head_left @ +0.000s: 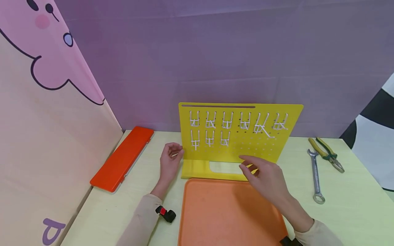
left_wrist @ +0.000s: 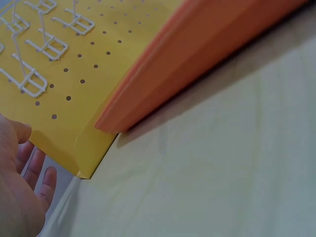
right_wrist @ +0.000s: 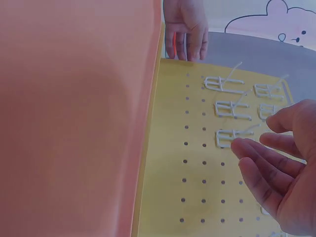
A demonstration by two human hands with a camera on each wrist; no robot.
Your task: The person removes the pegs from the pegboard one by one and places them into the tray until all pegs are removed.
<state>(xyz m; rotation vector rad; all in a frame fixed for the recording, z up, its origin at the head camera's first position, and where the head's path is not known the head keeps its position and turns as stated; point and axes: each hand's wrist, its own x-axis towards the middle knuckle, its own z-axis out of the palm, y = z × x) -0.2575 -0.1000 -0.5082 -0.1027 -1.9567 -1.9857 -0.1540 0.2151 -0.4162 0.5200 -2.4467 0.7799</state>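
A yellow pegboard (head_left: pixel 234 150) stands upright on its base, with several white wire hooks (head_left: pixel 227 120) hung in two rows. At its left edge is my left hand (head_left: pixel 171 160), fingers loosely bent. In the left wrist view, that hand's thumb (left_wrist: pixel 20 132) overlaps the pegboard's edge while the other fingers lie just beyond it. My right hand (head_left: pixel 266 176) hovers before the board's lower right part, thumb and fingers apart. Nothing is between the fingers (right_wrist: pixel 261 168) of the right hand in the right wrist view, where they overlap the hooks.
An orange tray (head_left: pixel 227 208) lies in front of the pegboard, partly under my right arm. To the left is a long red case (head_left: pixel 123 159). A combination wrench (head_left: pixel 315 177) and green-handled pliers (head_left: pixel 328 154) lie on the table's right side. Behind the board hangs a purple cloth (head_left: pixel 231 51).
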